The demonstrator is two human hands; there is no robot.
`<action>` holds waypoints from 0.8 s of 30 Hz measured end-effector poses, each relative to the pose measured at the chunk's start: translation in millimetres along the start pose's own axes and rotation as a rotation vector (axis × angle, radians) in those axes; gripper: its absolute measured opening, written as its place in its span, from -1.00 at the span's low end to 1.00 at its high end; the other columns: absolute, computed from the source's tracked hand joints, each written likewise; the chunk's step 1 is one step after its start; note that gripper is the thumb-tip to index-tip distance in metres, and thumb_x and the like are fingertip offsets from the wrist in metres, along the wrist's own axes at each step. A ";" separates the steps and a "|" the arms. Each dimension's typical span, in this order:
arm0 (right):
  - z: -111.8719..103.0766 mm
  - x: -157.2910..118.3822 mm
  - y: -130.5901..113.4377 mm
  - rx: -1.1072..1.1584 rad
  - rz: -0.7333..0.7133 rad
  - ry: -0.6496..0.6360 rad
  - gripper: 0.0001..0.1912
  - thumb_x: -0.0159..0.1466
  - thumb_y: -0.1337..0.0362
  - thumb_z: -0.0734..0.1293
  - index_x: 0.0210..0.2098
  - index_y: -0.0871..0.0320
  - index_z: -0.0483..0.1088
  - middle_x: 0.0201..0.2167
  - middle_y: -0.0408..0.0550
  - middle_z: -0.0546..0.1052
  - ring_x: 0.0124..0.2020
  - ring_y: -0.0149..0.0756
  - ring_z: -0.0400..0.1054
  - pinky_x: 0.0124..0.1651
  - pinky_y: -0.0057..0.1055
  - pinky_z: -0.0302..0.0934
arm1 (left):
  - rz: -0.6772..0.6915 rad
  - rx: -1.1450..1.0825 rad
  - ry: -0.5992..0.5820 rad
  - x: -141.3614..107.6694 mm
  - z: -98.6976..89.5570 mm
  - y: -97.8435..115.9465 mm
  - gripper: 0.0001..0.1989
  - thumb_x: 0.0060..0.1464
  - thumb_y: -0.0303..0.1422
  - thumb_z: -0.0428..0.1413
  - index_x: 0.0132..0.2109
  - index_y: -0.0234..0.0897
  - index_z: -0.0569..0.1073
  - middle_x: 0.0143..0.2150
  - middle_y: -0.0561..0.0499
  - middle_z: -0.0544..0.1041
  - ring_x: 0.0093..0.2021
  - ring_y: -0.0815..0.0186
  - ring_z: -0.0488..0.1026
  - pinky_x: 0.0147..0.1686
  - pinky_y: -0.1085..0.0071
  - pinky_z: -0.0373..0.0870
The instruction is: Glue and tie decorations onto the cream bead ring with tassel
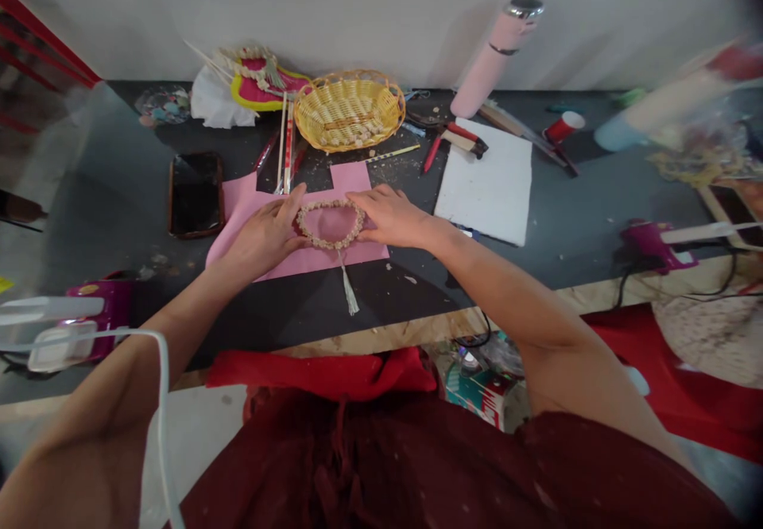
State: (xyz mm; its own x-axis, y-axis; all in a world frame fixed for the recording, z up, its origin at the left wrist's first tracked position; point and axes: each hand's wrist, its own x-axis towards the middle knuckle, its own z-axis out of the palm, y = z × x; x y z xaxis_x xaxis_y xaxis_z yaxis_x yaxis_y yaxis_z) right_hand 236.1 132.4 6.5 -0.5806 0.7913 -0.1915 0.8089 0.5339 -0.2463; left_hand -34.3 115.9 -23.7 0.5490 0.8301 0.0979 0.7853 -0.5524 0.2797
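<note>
A beaded loop point(331, 244) with a pale tassel point(349, 295) lies over a pink sheet point(351, 175) on the dark table point(405, 299). My left hand point(268, 235) grips the loop's left side between thumb and fingers. On the opposite side, my right hand point(390, 218) has its fingers closed on the loop's edge. The tassel hangs from the loop's near side, past the sheet's front edge.
Behind the sheet sits a yellow wicker basket point(350, 112) with small beads. A phone point(195, 195) lies left; a white board point(489, 183), pliers point(468, 138) and a pink bottle point(494, 60) are right. Purple devices point(656, 245) with cords stand at both sides.
</note>
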 end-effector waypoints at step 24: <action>-61.8 6.7 112.6 0.053 0.356 0.555 -0.74 0.19 0.45 0.18 -0.16 0.19 0.38 -0.26 0.06 0.49 -0.26 -0.18 0.33 -0.19 -0.29 0.17 | 0.147 0.092 0.119 -5.0 -40.7 43.1 -0.60 0.26 -0.33 0.06 0.22 -0.26 0.33 0.25 -0.25 0.34 0.28 0.00 0.26 0.24 -0.01 0.30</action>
State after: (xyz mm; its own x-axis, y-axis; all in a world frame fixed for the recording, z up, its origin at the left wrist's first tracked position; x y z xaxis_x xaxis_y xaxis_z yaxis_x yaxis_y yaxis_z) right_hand 329.0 216.3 36.2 -0.1329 0.9604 0.2449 0.9288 0.2069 -0.3075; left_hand -14.8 91.1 26.7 0.6264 0.7400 0.2451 0.7247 -0.6686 0.1665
